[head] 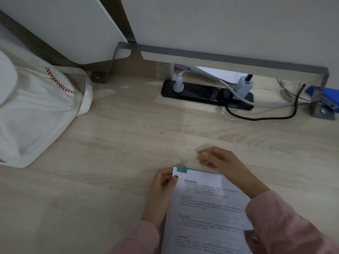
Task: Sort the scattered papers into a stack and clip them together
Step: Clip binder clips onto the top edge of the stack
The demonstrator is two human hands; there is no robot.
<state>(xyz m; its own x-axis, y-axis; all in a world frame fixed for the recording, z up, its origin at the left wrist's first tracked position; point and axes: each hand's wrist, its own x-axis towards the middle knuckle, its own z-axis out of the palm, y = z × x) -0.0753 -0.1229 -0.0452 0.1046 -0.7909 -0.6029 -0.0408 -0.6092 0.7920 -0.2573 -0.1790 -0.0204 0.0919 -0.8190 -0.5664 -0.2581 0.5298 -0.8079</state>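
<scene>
Left hand pinches the far-left corner of the paper stack, near on the desk; right hand loosely curled, empty. The binder clip, biting only that corner, may let sheets fan

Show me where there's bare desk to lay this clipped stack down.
Widest bare patch: the middle of the desk, between the white bag, the power strip and the paper stack. Another lies front-left, below the bag, beside the left hand. Crowded: the back right, with cables and the blue stapler.
</scene>
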